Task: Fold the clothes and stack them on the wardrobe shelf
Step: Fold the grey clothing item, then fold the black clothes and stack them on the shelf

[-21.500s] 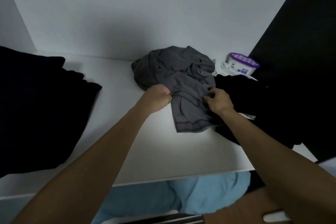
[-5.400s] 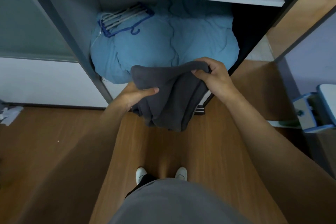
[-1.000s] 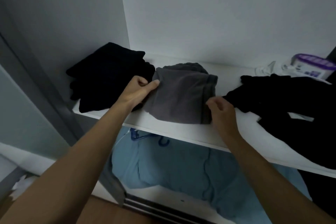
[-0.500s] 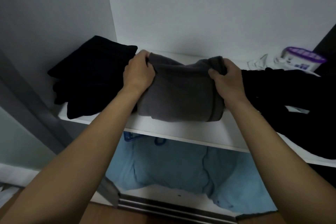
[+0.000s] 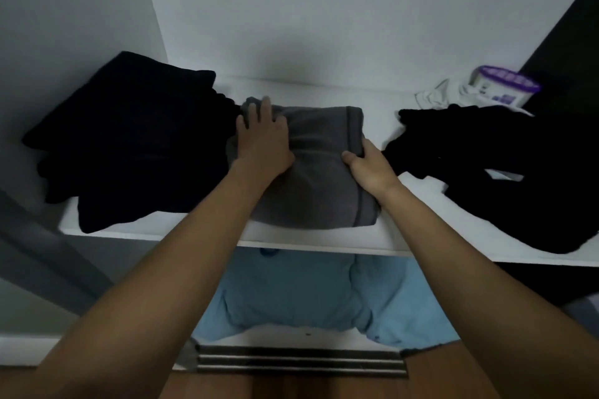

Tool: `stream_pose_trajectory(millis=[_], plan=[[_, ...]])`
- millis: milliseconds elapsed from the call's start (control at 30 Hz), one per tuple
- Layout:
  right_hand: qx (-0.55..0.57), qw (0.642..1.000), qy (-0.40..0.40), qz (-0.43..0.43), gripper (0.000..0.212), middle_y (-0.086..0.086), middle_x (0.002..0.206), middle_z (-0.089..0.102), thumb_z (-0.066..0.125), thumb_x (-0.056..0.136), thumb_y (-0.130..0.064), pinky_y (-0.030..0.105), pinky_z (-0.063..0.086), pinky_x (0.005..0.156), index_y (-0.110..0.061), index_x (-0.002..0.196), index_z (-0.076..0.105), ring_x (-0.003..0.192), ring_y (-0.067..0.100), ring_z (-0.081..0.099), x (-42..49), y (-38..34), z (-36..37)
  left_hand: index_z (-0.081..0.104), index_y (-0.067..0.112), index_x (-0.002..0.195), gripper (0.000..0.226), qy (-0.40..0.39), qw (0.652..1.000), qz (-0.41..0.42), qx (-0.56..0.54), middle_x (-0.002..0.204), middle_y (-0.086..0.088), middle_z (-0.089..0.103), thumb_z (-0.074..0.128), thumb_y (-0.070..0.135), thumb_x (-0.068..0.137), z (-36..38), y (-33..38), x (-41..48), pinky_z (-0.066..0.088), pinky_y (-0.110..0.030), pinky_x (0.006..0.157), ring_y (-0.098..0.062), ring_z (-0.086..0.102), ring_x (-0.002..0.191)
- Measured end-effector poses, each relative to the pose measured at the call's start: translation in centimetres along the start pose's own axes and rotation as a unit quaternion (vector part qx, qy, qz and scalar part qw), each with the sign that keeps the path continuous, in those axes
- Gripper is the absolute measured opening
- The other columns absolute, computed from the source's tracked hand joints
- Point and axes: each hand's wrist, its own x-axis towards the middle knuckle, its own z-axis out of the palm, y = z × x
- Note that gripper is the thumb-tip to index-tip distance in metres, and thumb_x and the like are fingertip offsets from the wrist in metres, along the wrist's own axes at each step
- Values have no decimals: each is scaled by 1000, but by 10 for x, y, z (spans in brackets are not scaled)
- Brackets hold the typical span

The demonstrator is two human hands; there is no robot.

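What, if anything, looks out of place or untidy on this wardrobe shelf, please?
At the right of the white shelf, the black garment sprawls crumpled and unfolded, unlike the folded grey garment in the middle and the folded black stack at left.

The white shelf (image 5: pixel 379 100) crosses mid-frame and carries a black stack (image 5: pixel 129 139) at left, a grey garment (image 5: pixel 321 172) at centre, and a black heap (image 5: pixel 505 172) at right. A white cloth (image 5: pixel 437 97) and a purple-lidded tub (image 5: pixel 505 86) sit at upper right.
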Motion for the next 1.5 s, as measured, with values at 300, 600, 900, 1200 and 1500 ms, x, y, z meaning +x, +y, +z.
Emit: stream_pose_trajectory(millis=[300, 600, 900, 1200, 1500], plan=[[-167, 951, 256, -45, 27, 5, 116, 68, 66, 90, -24, 36, 47, 99, -15, 115, 68, 112, 25, 62, -31, 53, -137, 55, 16, 130, 47, -3, 964, 177, -200, 163, -7, 20, 54, -3, 87, 19, 105, 11, 22, -42, 119, -23, 17, 151], [-258, 926, 272, 33, 11, 0, 130, 64, 65, 91, -12, 44, 40, 101, -19, 90, 74, 120, 27, 57, -76, 158, -216, 68, 23, 111, 28, -67, 937, 195, -281, 114, 2, 67, 53, 11, 91, 22, 218, -6, 51, -37, 94, -21, 63, 105], [-5, 983, 46, -178, 23, -2, 106, 69, 56, 98, -5, 11, 44, 87, -25, 92, 65, 96, 3, 62, -121, 162, -261, 67, 20, 93, 39, -208, 834, -45, -510, 87, 0, 73, 63, 59, 87, 35, 338, -8, 51, -23, 53, -13, 70, 73], [-121, 972, 95, -179, 13, -9, 103, 67, 58, 96, -16, 27, 51, 85, -22, 102, 68, 96, 7, 61, -137, 213, -304, 66, 2, 104, 18, -197, 943, 102, -247, 83, -5, 61, 64, 12, 88, 68, 400, -14, 41, -22, 60, -20, 60, 81], [20, 977, 195, 82, 81, 17, 146, 44, 64, 90, -40, 48, 41, 111, -6, 152, 25, 134, 36, 45, -58, 206, -346, 40, 16, 54, 34, -165, 968, 41, -184, 54, 0, 45, 52, 10, 85, 51, 366, -37, 35, -27, 55, -16, 45, 55]])
